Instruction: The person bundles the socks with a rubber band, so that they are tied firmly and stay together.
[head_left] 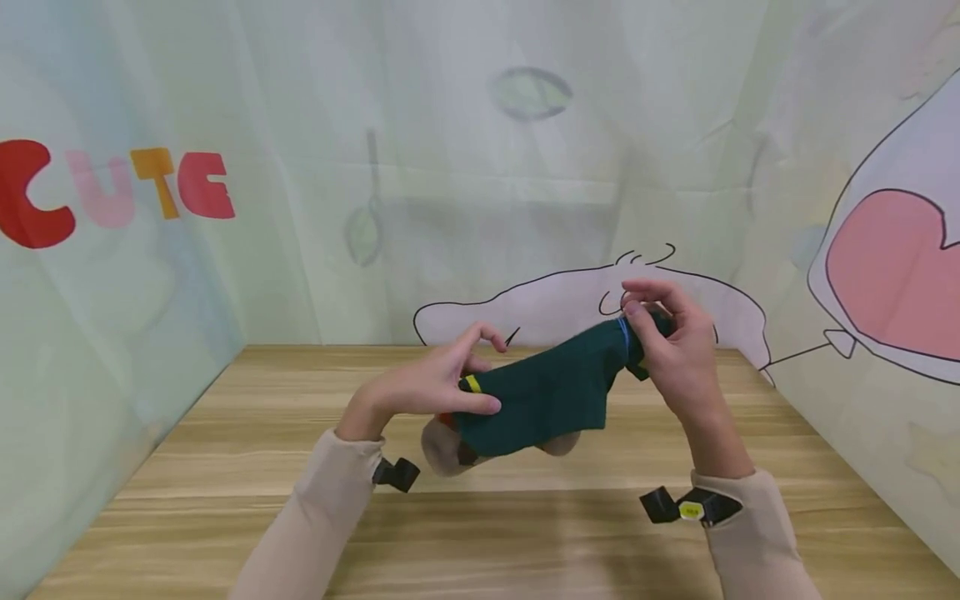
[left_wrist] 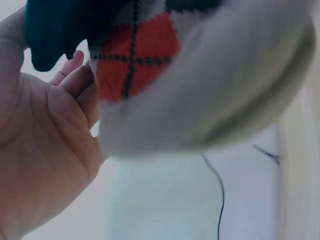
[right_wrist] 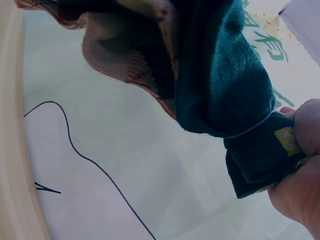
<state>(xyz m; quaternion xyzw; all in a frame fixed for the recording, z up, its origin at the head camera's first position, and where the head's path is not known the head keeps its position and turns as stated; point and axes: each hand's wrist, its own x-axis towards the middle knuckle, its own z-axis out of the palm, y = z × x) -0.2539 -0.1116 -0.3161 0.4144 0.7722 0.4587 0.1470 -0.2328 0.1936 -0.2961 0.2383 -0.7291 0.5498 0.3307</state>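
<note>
A dark green sock (head_left: pixel 536 392) stretches between the two hands above the table, its right end higher. My right hand (head_left: pixel 678 350) pinches that end just past a thin blue band; a yellow patch (right_wrist: pixel 286 141) shows beside the fingertips in the right wrist view. My left hand (head_left: pixel 442 375) grips the lower end, thumb across the front and fingers behind, near a yellow strip (head_left: pixel 471 383). A beige argyle sock (head_left: pixel 444 448) with red and dark diamonds hangs beneath, mostly hidden behind the green one. Its red diamond (left_wrist: pixel 132 60) shows in the left wrist view.
The wooden table (head_left: pixel 480 533) spreads below both forearms. Pale printed curtains (head_left: pixel 480 167) enclose it at the back and both sides, with CUTE lettering (head_left: pixel 153 183) on the left. Each wrist carries a small black camera on a strap.
</note>
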